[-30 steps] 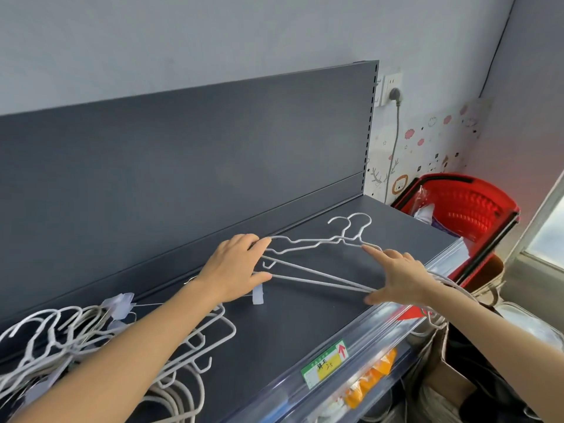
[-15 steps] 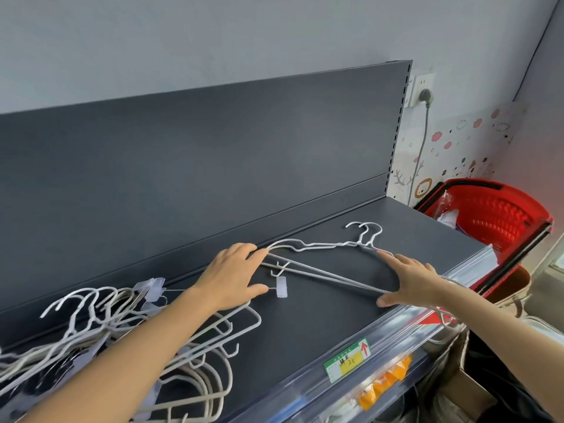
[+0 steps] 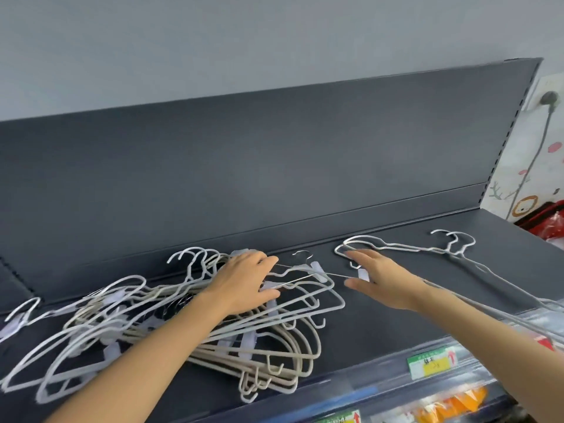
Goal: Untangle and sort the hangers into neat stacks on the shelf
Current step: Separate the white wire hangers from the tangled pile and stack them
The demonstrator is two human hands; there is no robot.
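Observation:
A tangled pile of white and beige hangers [image 3: 137, 325] covers the left half of the dark shelf [image 3: 381, 340]. My left hand [image 3: 244, 282] lies on top of the pile, its fingers fairly straight over a thin wire clip hanger [image 3: 316, 268] whose hook points at the back panel. My right hand [image 3: 384, 282] hovers open with spread fingers just right of the pile, holding nothing. Behind and to the right of it, a small flat stack of white hangers [image 3: 406, 247] lies along the back of the shelf, hooks to the right.
The dark back panel [image 3: 274, 163] rises behind the shelf. A price label [image 3: 432, 363] sits on the front rail, with orange packets [image 3: 451, 407] on the shelf below. A red basket [image 3: 549, 221] and a plugged wall socket [image 3: 549, 99] are at the far right.
The view has swung left. Both hands have left the small white stack; my left hand moved onto the tangled pile and my right hand followed to the left.

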